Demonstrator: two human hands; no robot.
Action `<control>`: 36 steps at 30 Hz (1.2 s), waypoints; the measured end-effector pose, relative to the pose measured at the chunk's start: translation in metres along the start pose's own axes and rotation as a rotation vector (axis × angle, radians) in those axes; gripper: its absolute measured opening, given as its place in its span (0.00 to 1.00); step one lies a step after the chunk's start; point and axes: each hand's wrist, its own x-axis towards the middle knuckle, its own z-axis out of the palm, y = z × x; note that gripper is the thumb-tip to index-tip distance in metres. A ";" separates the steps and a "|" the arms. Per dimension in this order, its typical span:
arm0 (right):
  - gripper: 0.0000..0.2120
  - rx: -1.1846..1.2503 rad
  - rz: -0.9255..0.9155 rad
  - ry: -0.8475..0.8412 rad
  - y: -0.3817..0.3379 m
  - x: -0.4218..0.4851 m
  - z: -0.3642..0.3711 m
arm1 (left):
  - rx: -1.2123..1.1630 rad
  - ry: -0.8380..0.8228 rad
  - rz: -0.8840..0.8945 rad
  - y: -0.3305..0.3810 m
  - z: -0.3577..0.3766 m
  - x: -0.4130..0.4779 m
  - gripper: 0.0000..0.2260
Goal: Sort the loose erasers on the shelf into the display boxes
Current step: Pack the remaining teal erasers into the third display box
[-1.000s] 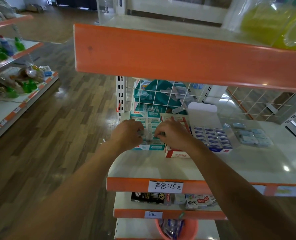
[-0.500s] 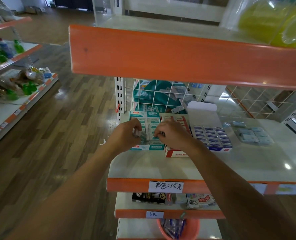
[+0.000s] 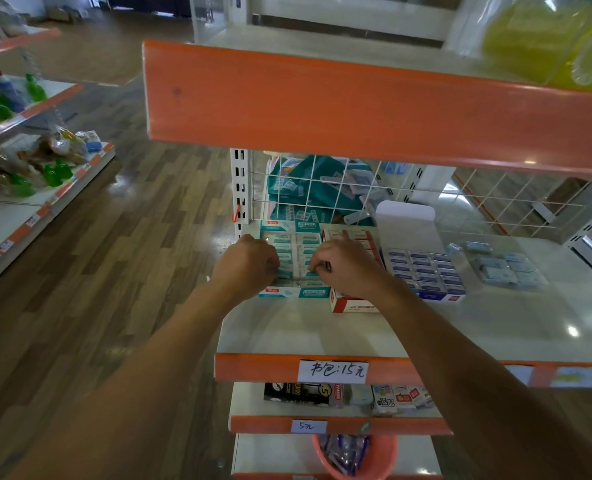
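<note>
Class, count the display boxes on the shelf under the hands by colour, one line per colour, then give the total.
Teal box: 1
Red box: 1
Blue box: 1
Total: 3 boxes

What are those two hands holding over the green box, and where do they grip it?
Both hands, the left hand and the right hand, have curled fingers down in the teal display box, apparently pinching small erasers; the exact grip is hidden.

Two bare forearms, no sleeves, left hand (image 3: 249,263) bare, right hand (image 3: 344,268) bare
</note>
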 end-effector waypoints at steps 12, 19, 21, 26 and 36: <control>0.16 -0.003 0.137 -0.033 -0.001 0.005 -0.007 | -0.005 -0.040 0.008 -0.003 0.002 0.006 0.09; 0.17 -0.113 0.147 -0.041 -0.010 0.009 -0.010 | 0.099 -0.124 -0.004 0.005 -0.006 0.010 0.11; 0.16 -0.088 0.135 -0.033 -0.010 0.008 -0.011 | 0.083 -0.148 -0.039 0.010 -0.010 0.013 0.11; 0.14 -0.023 0.119 0.134 0.003 -0.009 -0.018 | 0.137 -0.061 0.026 0.036 -0.013 0.025 0.12; 0.18 -0.105 0.344 0.215 0.077 -0.080 -0.051 | 0.114 -0.087 0.144 0.139 0.020 0.070 0.10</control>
